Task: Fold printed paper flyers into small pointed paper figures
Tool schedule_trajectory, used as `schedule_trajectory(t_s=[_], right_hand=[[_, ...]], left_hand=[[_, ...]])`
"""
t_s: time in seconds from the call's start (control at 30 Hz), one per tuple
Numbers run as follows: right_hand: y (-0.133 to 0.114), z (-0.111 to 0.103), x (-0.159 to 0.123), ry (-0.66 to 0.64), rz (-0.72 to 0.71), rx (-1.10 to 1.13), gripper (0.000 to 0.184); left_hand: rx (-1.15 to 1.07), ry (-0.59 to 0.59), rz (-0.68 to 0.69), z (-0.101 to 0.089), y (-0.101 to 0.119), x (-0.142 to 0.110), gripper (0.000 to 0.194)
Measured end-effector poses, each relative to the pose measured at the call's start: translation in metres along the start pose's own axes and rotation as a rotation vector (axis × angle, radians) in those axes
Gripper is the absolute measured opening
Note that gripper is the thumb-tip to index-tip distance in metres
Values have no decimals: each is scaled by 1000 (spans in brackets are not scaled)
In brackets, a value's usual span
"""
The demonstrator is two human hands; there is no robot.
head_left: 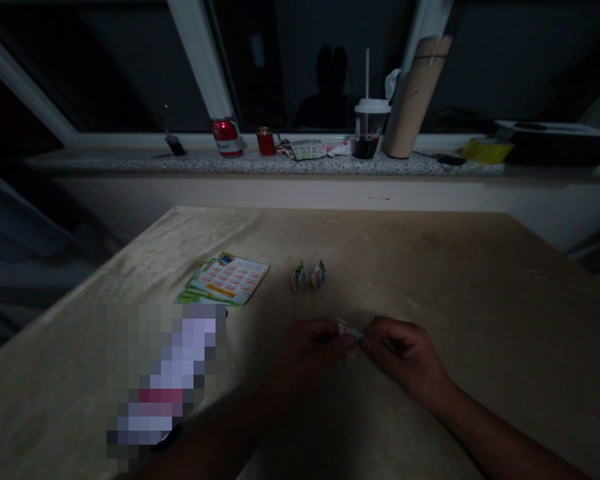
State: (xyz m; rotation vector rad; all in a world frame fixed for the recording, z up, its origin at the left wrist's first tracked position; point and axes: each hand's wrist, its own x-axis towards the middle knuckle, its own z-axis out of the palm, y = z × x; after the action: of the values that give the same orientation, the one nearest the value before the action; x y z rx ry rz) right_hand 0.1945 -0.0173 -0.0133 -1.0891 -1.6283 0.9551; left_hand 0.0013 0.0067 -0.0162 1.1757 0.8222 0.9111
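Observation:
Between both hands, over the near middle of the table, is a small piece of folded printed paper (349, 329). My left hand (314, 343) pinches it from the left with thumb and forefinger. From the right, the fingertips of my right hand (405, 350) are closed on its edge. Part of the paper is hidden behind the fingers. Beyond the hands, two small folded paper pieces stand side by side, the left one (299, 276) close to the right one (319, 275). Further left lies a spread stack of printed sheets (235, 277), coloured green, white and red.
A pixelated object (175, 373) lies on the table (430, 267) left of my forearm. Along the granite windowsill (180, 163) stand a red can (227, 137), a red jar (266, 141), a lidded cup with a straw (369, 130), a cardboard tube (420, 97) and a yellow item (487, 151).

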Motion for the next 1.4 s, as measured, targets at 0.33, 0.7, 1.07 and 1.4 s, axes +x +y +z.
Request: schedule_trajectory(t_s=[0.33,0.7,1.07,1.4], right_hand=[[1,-2,-3,-24,-9,-62,28],[-1,-3,-2,-42,-54,-80,29],[-2,-1,-2,-82,-6,-51,33],[-3,-2,-2,-78,17,18,34]], left_hand=[[-71,-15,5,4,2,-1,25],[-61,-12,-2,6,-6,-2,24],[-69,-55,-30,4,-2,-1,28],[-65,18,-86,-2,-5,-1,21]])
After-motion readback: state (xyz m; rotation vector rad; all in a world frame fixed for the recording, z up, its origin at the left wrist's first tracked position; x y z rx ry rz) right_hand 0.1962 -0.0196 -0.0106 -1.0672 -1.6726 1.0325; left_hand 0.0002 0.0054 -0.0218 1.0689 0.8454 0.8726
